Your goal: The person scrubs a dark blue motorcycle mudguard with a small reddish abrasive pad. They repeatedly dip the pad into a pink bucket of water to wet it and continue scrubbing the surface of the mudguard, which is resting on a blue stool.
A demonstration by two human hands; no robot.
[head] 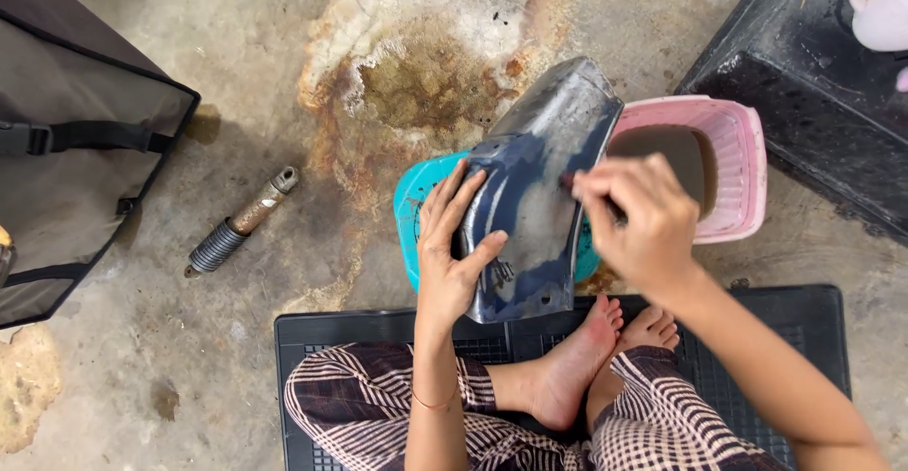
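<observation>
— What is being held, and where?
— A dark blue plastic fender panel [539, 197], tilted over a teal basin [413, 208] on the concrete floor [236, 357], just ahead of the black rubber mat's [813, 320] front edge.
— And the hands?
— The left hand [452, 244] clasps the panel's left edge, fingers spread across its face. The right hand [636, 218] is pinched shut on something small at the panel's right edge; what it is I cannot tell.
— Around that?
— A pink tub [742, 164] of murky water touches the panel's right side. A rusty shock absorber [241, 222] lies well apart, left, near a grey bag [76, 130].
</observation>
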